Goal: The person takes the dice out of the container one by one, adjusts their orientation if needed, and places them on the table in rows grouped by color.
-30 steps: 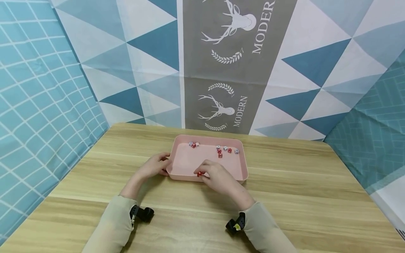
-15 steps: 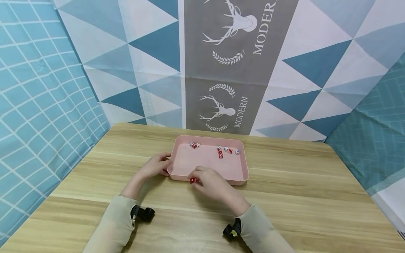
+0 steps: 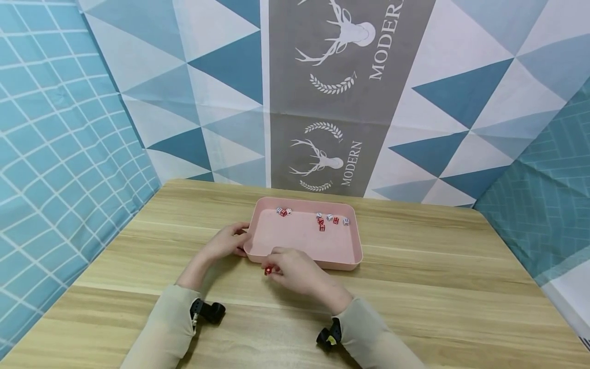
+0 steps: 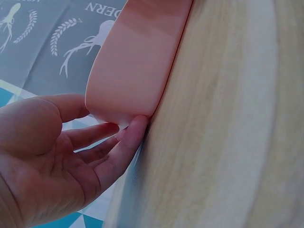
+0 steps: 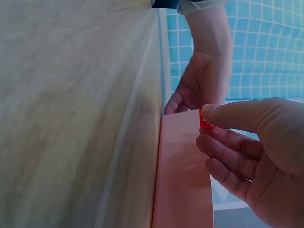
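Note:
A red die [image 3: 268, 270] with white pips is pinched between the thumb and forefinger of my right hand [image 3: 295, 270], just outside the near wall of a pink tray [image 3: 276, 237]. The right wrist view shows this die [image 5: 205, 117] with the thumb tip on one face and the other fingers loosely bent below. My left hand [image 3: 225, 241] holds the tray at its left end. In the left wrist view its thumb is at the rim and its fingertips [image 4: 137, 126] touch the outer wall low near the table.
Inside the tray, a small cluster of red and white dice [image 3: 283, 211] lies at the back left. Several more dice [image 3: 322, 228] lie toward the back right. The tray stands on a wooden table [image 3: 433, 277], with a patterned cloth backdrop [image 3: 318, 107] behind it.
My right hand has carried the red die from over the tray's near rim leftward and toward me, to just outside the tray. The left hand and the tray stay in place.

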{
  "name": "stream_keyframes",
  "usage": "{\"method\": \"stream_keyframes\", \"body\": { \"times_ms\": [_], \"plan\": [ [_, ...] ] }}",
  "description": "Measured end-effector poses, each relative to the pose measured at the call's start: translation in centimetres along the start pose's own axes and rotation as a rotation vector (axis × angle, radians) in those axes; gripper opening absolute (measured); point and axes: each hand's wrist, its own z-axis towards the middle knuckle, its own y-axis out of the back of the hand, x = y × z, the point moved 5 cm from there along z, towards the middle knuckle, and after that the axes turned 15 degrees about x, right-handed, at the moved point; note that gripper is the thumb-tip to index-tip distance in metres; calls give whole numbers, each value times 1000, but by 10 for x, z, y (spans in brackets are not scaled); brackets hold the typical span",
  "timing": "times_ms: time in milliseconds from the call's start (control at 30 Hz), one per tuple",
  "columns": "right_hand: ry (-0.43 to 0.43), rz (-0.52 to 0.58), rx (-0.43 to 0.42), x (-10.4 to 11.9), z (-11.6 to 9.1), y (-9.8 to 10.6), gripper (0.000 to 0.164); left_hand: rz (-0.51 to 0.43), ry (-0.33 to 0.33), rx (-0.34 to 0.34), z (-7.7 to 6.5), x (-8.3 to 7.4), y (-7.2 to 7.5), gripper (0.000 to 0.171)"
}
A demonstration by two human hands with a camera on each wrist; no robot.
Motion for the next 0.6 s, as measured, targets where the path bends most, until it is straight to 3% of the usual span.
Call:
{"method": "stream_keyframes", "body": {
  "times_ms": [600],
  "plan": [
    [47,-103,43,13,14,-15,8,-10,-12,20,-1,0,0,44]
  ]
}}
